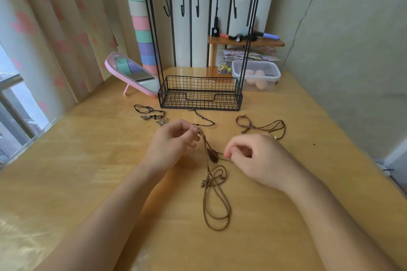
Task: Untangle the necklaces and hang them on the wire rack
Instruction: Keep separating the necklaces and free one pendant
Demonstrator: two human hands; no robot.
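A: Where's the tangle?
B: On the bench (88,160), between the hands. The left hand (174,141) pinches the brown cords (217,204) at the top; the right hand (255,156) pinches one strand beside the knot.
A: Advice?
B: Hold the left steady, ease that strand sideways, never tug. The wire rack (198,86) waits behind, nothing hung.

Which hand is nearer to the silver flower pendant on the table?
Left. The left hand is close to the flower pendant, on the person's side, pinching the tangled brown cords. The right hand pinches the same cords, much farther right.
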